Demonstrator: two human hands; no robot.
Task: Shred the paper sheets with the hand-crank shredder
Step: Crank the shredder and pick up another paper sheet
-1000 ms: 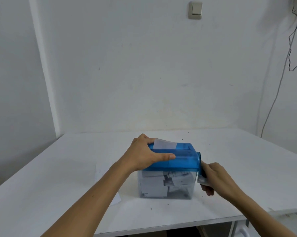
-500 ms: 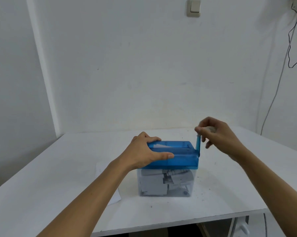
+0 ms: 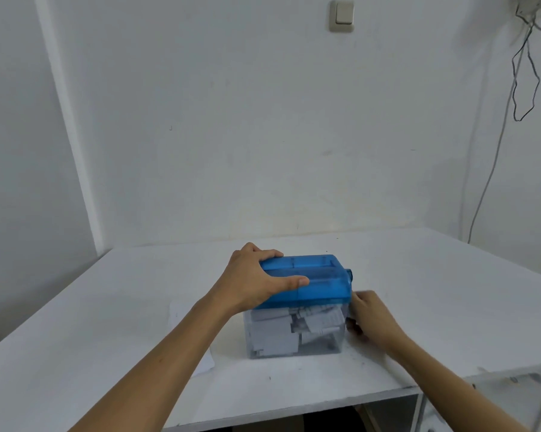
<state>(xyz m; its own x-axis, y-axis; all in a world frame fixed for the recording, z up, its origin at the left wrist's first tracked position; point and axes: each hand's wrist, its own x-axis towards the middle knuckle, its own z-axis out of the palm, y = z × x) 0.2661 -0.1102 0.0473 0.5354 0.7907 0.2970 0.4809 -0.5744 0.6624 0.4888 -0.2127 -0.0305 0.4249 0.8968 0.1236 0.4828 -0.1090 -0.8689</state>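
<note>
Hand-crank shredder (image 3: 297,307) between the two hands, upright on the white table (image 3: 107,322), near its front edge. Made up of a translucent blue top (image 3: 319,285) seated on a clear bin (image 3: 294,344). Bin packed most of the way up with shredded paper (image 3: 272,335), pale grey strips and flat pieces pressed against the near wall.

Left hand (image 3: 253,282) grasping the left end of the blue top: fingers hooked over the far edge, thumb laid flat along the near face, palm across the corner. Forearm reaching in from the lower left.

Right hand (image 3: 372,319) low against the right side of the bin, just under the lower right corner of the blue top, back of the hand toward the camera. Fingers curled inward toward the bin wall; whatever lies inside them hidden by the hand itself, so impossible to tell whether grasping or merely clenched. Round blue crank hub (image 3: 349,273) protruding from the right end of the top, above this hand.

White paper sheet (image 3: 182,319) flat on the table beneath and left of the left forearm, partly covered by it, one corner showing near the elbow side.

Beyond the hands, on the back wall, a wall switch (image 3: 342,16). Far to the right of the right hand, a dark cable (image 3: 525,88) hanging in loops down the side wall.
</note>
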